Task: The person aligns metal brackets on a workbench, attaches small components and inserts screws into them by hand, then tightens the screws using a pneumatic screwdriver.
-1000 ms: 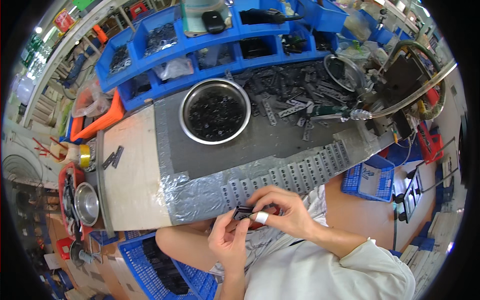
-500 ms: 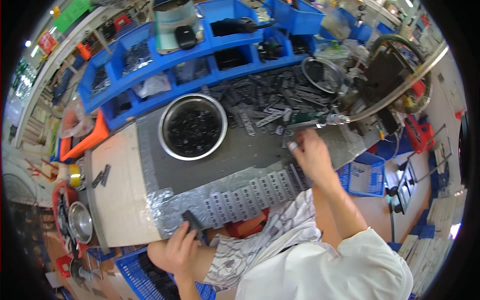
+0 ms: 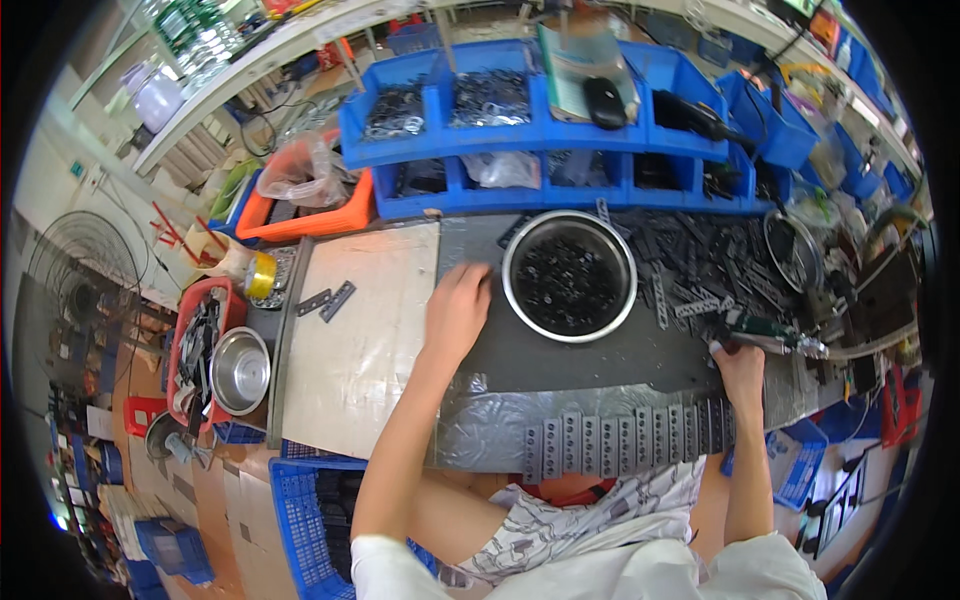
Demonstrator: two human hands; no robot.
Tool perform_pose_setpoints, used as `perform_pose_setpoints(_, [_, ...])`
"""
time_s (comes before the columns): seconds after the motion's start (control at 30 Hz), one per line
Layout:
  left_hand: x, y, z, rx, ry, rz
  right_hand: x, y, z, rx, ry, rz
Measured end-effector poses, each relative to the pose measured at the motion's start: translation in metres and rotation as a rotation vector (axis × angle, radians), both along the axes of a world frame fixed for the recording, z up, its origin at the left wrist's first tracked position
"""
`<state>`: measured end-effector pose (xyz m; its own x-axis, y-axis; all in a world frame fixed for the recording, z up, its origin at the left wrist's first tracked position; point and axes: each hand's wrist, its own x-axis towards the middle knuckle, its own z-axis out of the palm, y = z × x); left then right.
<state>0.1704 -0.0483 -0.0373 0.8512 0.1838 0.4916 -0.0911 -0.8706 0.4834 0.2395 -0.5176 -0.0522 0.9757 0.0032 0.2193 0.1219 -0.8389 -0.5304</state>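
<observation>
1. Steel, seen from the head: a round bowl (image 3: 569, 337) of small black parts sits between 2 and 3 o'clock from the left hand (image 3: 457, 316), near it but not touching.
2. That hand hangs over the dark worktop (image 3: 490, 345), its blurred fingers close together; I cannot tell whether they hold anything.
3. Green-bodied, a power tool (image 3: 762, 328) lies at 1 o'clock from the right hand (image 3: 740, 366), whose fingers reach its near side; whether they are clamped on it I cannot tell.
4. A row of perforated plates (image 3: 624, 445) lies side by side along the front edge, at 8 o'clock from the right hand and 4 o'clock from the left.
5. Loose dark strips (image 3: 700, 250) heap at 3 o'clock from the bowl; blue bins (image 3: 500, 142) stand toward 12.
</observation>
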Motion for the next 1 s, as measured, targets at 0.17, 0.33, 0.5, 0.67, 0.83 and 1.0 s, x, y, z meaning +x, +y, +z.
perform_pose_setpoints(0.17, [0.096, 0.016, -0.023, 0.173, -0.023, 0.038, 0.004, -0.012, -0.005, 0.149, 0.092, -0.034])
perform_pose_setpoints(0.33, [0.105, 0.014, -0.01, 0.175, 0.232, 0.109, -0.027, 0.002, 0.041, 0.645, 0.347, -0.106])
perform_pose_setpoints(0.5, [0.053, 0.023, 0.01, 0.108, 0.315, 0.255, -0.054, 0.004, 0.061, 0.658, 0.4, -0.018])
perform_pose_setpoints(0.67, [-0.05, -0.029, 0.049, -0.553, 0.058, 0.172, -0.098, 0.037, 0.078, 0.835, 0.433, 0.186])
perform_pose_setpoints(0.83, [-0.163, -0.163, 0.066, -1.122, 0.155, 0.114, -0.16, 0.091, 0.086, 1.208, 0.574, 0.362])
perform_pose_setpoints(1.0, [-0.188, -0.224, 0.043, -1.193, 0.037, 0.035, -0.182, 0.098, 0.072, 1.059, 0.492, 0.494])
